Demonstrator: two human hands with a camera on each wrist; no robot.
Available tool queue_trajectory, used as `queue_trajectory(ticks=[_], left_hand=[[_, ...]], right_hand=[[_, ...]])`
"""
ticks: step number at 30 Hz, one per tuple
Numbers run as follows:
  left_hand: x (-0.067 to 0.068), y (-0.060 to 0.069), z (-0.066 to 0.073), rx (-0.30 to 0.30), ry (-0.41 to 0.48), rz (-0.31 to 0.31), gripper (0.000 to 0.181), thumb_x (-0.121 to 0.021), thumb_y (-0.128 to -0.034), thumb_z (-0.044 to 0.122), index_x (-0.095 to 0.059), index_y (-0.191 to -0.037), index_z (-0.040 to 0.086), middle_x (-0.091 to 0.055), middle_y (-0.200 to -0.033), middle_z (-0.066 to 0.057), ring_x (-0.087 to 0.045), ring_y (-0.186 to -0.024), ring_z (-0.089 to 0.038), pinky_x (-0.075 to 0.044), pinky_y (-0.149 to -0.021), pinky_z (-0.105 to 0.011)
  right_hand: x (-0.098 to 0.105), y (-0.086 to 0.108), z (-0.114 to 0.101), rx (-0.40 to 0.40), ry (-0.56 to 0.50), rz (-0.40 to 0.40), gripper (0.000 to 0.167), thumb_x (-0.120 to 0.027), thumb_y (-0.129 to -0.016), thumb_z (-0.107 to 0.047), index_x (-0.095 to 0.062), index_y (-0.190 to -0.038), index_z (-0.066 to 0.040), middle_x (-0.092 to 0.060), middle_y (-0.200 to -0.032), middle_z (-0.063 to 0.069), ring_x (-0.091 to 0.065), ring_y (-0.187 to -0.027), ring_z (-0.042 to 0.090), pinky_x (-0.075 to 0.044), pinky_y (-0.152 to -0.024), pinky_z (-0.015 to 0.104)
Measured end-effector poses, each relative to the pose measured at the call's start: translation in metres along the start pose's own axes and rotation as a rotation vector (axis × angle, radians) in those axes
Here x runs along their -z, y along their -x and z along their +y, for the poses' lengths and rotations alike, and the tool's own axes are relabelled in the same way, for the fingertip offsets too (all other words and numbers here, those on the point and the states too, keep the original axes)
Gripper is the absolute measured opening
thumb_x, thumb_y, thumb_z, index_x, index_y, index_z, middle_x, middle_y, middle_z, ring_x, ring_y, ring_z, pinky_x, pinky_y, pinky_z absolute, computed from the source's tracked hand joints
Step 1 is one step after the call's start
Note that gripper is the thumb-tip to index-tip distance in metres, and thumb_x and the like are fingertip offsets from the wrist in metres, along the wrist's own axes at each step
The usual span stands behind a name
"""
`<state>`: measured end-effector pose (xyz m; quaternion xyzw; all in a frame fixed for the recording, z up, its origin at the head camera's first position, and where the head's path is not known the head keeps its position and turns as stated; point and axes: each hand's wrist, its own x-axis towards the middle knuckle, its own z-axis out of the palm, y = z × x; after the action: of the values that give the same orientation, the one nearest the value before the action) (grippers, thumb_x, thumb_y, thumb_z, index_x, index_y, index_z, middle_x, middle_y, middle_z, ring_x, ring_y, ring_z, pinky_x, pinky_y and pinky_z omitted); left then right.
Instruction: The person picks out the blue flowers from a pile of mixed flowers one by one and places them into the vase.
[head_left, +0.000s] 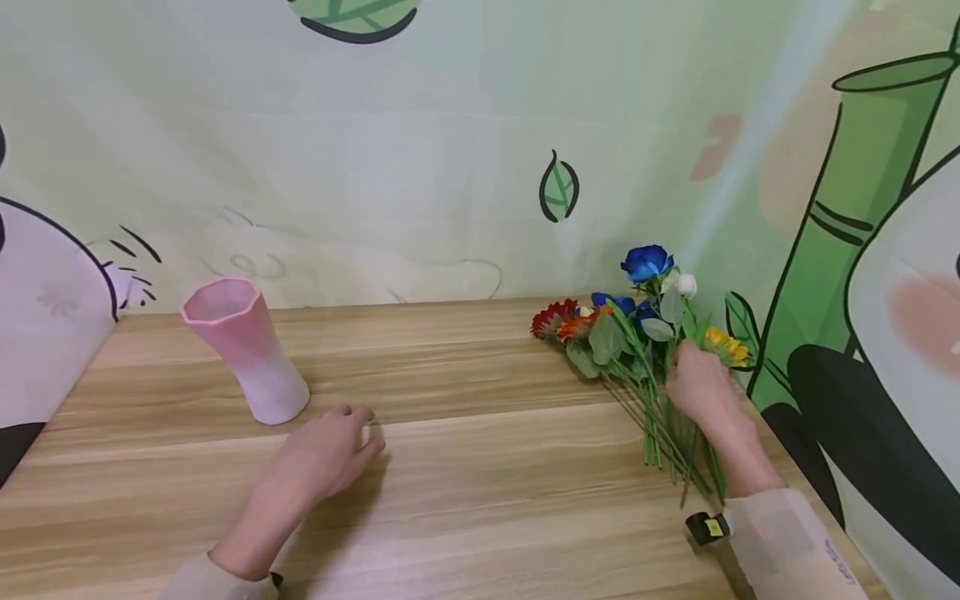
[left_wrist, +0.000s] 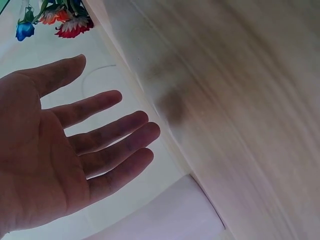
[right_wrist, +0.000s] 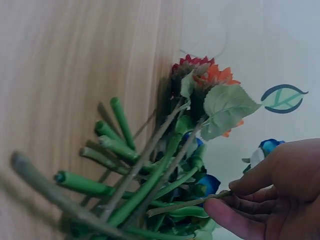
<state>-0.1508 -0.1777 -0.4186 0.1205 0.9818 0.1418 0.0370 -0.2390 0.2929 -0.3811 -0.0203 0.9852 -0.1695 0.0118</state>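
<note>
My right hand (head_left: 701,383) is at the pile of artificial flowers (head_left: 630,350) on the right of the table. In the right wrist view its thumb and finger pinch a thin flower stem (right_wrist: 190,204); which bloom it bears is hidden by the hand. Around it are blue roses (head_left: 647,263), a white flower (head_left: 682,284), a yellow sunflower (head_left: 726,347), and red (head_left: 553,318) and orange blooms (head_left: 579,323). My left hand (head_left: 330,450) holds nothing, fingers spread and relaxed (left_wrist: 65,140). Nearest to it stands a pink-to-white vase (head_left: 251,354), upright, its mouth facing up.
The wooden table (head_left: 480,483) meets a printed cloth backdrop (head_left: 450,167) at its back edge and on the right. Several green stems (right_wrist: 115,187) point toward the front of the table. A small black device (head_left: 707,527) is at the right sleeve.
</note>
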Motion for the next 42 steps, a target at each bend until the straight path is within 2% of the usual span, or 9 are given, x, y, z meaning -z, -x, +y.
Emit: queue_trajectory(ticks=[2, 4, 9, 16, 23, 31, 42], left_hand=[[0.000, 0.000, 0.001, -0.003, -0.002, 0.000, 0.047, -0.067, -0.1001, 0.032, -0.062, -0.133, -0.002, -0.060, -0.130, -0.031, -0.061, -0.115, -0.049, -0.050, -0.095, -0.062], [0.001, -0.001, 0.001, -0.004, -0.005, 0.001, 0.047, -0.067, -0.1001, 0.032, -0.062, -0.133, -0.002, -0.060, -0.130, -0.031, -0.061, -0.115, -0.049, -0.050, -0.095, -0.062], [0.001, -0.002, 0.002, -0.006, -0.001, 0.003, 0.047, -0.066, -0.1006, 0.032, -0.062, -0.134, -0.002, -0.060, -0.130, -0.031, -0.062, -0.114, -0.049, -0.050, -0.094, -0.062], [0.001, -0.004, 0.004, -0.008, 0.007, 0.007, 0.048, -0.065, -0.1011, 0.032, -0.062, -0.135, -0.001, -0.061, -0.130, -0.030, -0.062, -0.114, -0.048, -0.050, -0.095, -0.061], [0.001, -0.004, 0.008, -0.021, 0.026, 0.024, 0.047, -0.066, -0.1014, 0.032, -0.062, -0.134, -0.001, -0.061, -0.129, -0.029, -0.063, -0.112, -0.048, -0.050, -0.094, -0.061], [-0.001, -0.003, 0.015, -0.035, 0.046, 0.022, 0.045, -0.064, -0.1023, 0.033, -0.063, -0.134, 0.001, -0.060, -0.133, -0.027, -0.060, -0.118, -0.047, -0.048, -0.098, -0.061], [0.002, -0.009, 0.029, -0.083, 0.100, 0.111, 0.040, -0.068, -0.1004, 0.030, -0.066, -0.128, 0.002, -0.065, -0.126, -0.022, -0.067, -0.106, -0.041, -0.054, -0.089, -0.056]], right_hand=[[0.001, 0.001, -0.002, 0.003, -0.012, 0.010, 0.010, -0.047, -0.102, -0.002, -0.048, -0.103, 0.007, -0.054, -0.081, 0.022, -0.057, -0.069, 0.036, -0.045, -0.055, 0.043], [0.002, 0.001, -0.004, 0.015, -0.021, 0.029, 0.014, -0.047, -0.101, -0.002, -0.049, -0.107, 0.010, -0.056, -0.086, 0.027, -0.057, -0.068, 0.034, -0.045, -0.054, 0.041], [0.005, 0.005, -0.012, 0.060, -0.061, 0.075, 0.030, -0.048, -0.101, -0.002, -0.050, -0.124, 0.018, -0.061, -0.104, 0.036, -0.058, -0.067, 0.031, -0.046, -0.052, 0.040], [0.007, 0.012, -0.027, 0.146, -0.100, 0.143, 0.021, -0.049, -0.098, 0.002, -0.054, -0.113, 0.014, -0.063, -0.086, 0.023, -0.058, -0.065, 0.029, -0.048, -0.057, 0.044], [0.006, 0.018, -0.045, 0.212, -0.126, 0.171, 0.022, -0.053, -0.095, 0.002, -0.055, -0.113, 0.014, -0.061, -0.083, 0.016, -0.056, -0.066, 0.027, -0.048, -0.061, 0.044], [-0.002, 0.027, -0.066, 0.278, -0.194, 0.160, 0.019, -0.057, -0.095, 0.003, -0.057, -0.112, 0.012, -0.062, -0.084, 0.012, -0.058, -0.070, 0.022, -0.050, -0.062, 0.040], [-0.016, 0.031, -0.093, 0.359, -0.265, 0.138, 0.018, -0.064, -0.091, 0.007, -0.059, -0.108, 0.009, -0.063, -0.084, 0.008, -0.061, -0.073, 0.019, -0.054, -0.064, 0.032]])
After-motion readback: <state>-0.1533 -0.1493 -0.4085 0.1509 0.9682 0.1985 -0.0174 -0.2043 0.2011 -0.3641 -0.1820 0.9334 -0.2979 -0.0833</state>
